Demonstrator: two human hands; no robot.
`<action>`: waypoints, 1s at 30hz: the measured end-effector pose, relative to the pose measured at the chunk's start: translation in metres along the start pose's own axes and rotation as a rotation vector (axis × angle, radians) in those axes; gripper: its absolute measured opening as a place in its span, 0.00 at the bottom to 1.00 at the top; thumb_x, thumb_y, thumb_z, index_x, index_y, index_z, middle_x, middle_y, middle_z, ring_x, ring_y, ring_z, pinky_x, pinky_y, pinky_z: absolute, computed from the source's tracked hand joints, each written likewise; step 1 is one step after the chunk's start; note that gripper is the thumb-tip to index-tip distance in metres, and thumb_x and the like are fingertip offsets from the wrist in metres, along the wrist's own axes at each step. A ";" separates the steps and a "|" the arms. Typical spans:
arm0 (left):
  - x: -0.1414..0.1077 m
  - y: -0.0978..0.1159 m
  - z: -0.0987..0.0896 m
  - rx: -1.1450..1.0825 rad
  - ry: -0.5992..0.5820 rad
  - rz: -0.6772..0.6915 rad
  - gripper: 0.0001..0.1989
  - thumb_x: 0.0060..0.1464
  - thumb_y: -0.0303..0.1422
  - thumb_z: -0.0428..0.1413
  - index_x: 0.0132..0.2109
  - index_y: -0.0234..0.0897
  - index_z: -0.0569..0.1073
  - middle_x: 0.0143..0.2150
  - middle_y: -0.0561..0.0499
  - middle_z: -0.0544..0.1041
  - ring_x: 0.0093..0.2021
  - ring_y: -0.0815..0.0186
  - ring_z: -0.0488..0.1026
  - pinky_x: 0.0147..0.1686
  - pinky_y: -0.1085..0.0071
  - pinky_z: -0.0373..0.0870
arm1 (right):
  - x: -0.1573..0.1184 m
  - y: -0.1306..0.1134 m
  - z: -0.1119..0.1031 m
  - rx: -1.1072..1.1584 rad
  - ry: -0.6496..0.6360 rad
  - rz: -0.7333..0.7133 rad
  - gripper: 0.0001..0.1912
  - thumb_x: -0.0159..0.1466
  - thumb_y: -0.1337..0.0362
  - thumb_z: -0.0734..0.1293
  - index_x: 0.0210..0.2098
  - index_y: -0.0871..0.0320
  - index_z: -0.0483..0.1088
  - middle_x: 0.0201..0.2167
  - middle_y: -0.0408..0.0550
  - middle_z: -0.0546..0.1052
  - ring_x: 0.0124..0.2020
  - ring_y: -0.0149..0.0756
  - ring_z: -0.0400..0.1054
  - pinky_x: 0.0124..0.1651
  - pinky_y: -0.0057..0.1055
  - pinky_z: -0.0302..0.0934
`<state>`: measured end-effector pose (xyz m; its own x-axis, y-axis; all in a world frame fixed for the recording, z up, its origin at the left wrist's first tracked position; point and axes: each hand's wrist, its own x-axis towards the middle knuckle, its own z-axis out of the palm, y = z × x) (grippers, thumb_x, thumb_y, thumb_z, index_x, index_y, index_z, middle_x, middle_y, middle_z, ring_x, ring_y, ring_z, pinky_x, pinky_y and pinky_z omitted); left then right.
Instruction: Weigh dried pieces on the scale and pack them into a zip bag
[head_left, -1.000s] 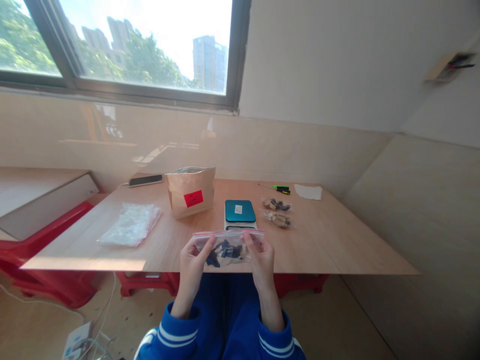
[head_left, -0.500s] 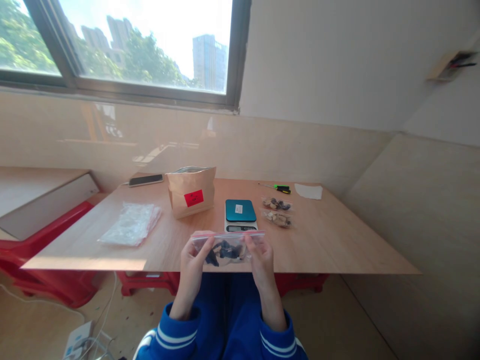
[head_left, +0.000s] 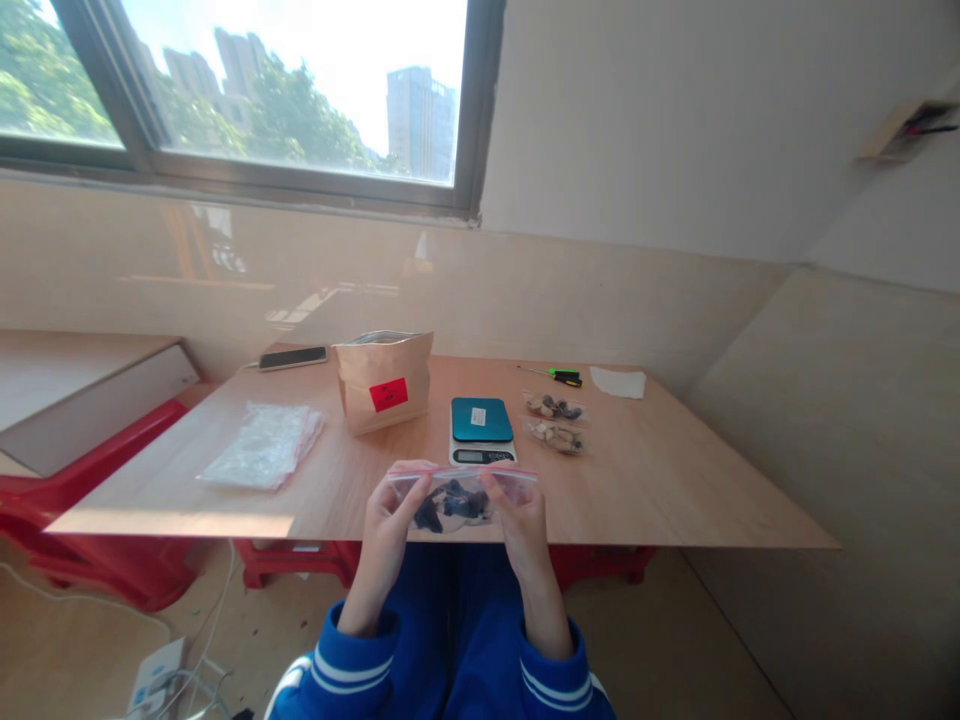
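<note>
— What are the hands doing?

— Both pinch one small clear bag (head_left: 459, 497) by its top strip, the left hand (head_left: 390, 525) at one end, the right hand (head_left: 523, 525) at the other, fingers pressed together on the plastic. Dark pieces sit inside it. It hangs over the near edge of the table (head_left: 637, 490).

— Is the bag sealed?

— I cannot tell (the strip is too small to read). My guess is that filling is done and closing is in hand. Two filled bags (head_left: 555, 422) already lie beyond the grip, toward the right hand's side.

— And what is left?

— A pile of empty bags (head_left: 262, 445) lies well off past the left hand, so more may follow. Just beyond the grip stands a scale (head_left: 481, 428), with a paper pouch (head_left: 384, 380) beside it. The table is pale wood, under a window (head_left: 247, 90), tiled walls around.
</note>
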<state>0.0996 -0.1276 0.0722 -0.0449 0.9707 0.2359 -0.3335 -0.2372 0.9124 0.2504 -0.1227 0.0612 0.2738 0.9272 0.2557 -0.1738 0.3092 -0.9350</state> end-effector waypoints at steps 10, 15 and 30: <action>0.003 0.006 -0.003 0.200 0.015 0.029 0.09 0.50 0.37 0.62 0.36 0.35 0.79 0.36 0.49 0.79 0.39 0.64 0.76 0.40 0.73 0.73 | 0.001 -0.004 -0.004 -0.047 0.012 -0.064 0.08 0.58 0.60 0.71 0.28 0.58 0.73 0.25 0.41 0.73 0.29 0.31 0.68 0.34 0.26 0.64; -0.002 0.007 0.007 0.273 0.209 0.040 0.11 0.49 0.39 0.62 0.33 0.34 0.78 0.29 0.51 0.79 0.32 0.66 0.76 0.32 0.74 0.72 | 0.000 0.000 0.000 -0.048 0.052 -0.069 0.09 0.58 0.59 0.71 0.27 0.58 0.73 0.25 0.42 0.73 0.29 0.32 0.68 0.35 0.27 0.65; -0.003 0.009 0.001 0.152 -0.030 0.024 0.08 0.52 0.36 0.61 0.34 0.34 0.78 0.35 0.50 0.76 0.35 0.67 0.76 0.33 0.75 0.74 | -0.003 -0.009 0.000 0.021 -0.221 -0.072 0.06 0.60 0.60 0.70 0.33 0.56 0.76 0.33 0.45 0.76 0.37 0.34 0.72 0.42 0.28 0.67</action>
<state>0.0976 -0.1329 0.0798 -0.0224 0.9636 0.2663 -0.1864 -0.2657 0.9459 0.2512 -0.1283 0.0686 0.0726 0.9256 0.3716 -0.1816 0.3786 -0.9076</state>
